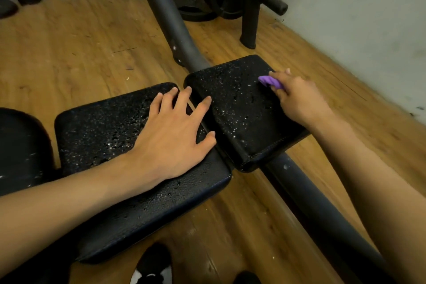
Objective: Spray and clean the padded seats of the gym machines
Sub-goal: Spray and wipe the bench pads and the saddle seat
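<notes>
Two black padded seats lie side by side, both dotted with spray droplets. The larger pad [103, 131] is at centre left, the smaller pad [237, 104] to its right. My left hand [175, 134] rests flat on the larger pad, fingers spread, fingertips reaching across the gap between the pads. My right hand [297, 99] sits on the far right part of the smaller pad and is closed on a bunched purple cloth [269, 82], which touches the pad's surface. No spray bottle is in view.
A dark metal frame tube [168, 18] runs from the top centre under the pads to the bottom right. Weight plates [196, 7] and a plate rack post [250, 18] stand behind. A third black pad [20, 145] is at the left edge. A grey wall [357, 18] lines the right, over wooden floor [69, 53].
</notes>
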Demonstrator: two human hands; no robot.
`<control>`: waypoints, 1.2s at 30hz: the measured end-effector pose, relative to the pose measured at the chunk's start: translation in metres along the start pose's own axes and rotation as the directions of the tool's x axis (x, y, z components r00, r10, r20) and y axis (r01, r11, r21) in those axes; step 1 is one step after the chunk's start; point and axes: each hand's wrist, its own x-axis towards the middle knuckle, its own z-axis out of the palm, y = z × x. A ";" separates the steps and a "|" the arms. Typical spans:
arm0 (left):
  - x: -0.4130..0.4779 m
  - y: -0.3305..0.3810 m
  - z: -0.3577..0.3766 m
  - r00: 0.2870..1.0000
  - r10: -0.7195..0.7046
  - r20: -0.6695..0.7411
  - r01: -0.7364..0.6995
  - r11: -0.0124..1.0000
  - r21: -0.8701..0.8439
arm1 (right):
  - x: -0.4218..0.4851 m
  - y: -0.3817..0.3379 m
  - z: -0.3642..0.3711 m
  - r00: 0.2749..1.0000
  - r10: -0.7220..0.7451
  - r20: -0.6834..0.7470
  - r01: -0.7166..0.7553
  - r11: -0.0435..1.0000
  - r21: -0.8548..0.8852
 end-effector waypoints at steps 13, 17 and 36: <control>-0.003 -0.004 -0.002 0.993 0.119 -0.017 -0.119 0.991 -0.055 | 0.049 0.025 -0.003 0.992 0.130 -0.005 -0.125 0.967 0.221; -0.003 -0.002 -0.004 0.983 0.184 -0.019 -0.184 0.982 -0.034 | -0.029 0.066 -0.009 0.970 0.242 0.009 -0.226 0.890 0.395; -0.003 0.000 -0.002 0.988 0.156 0.001 -0.156 0.987 -0.034 | 0.117 0.005 0.005 0.986 0.011 0.169 -0.049 0.974 0.220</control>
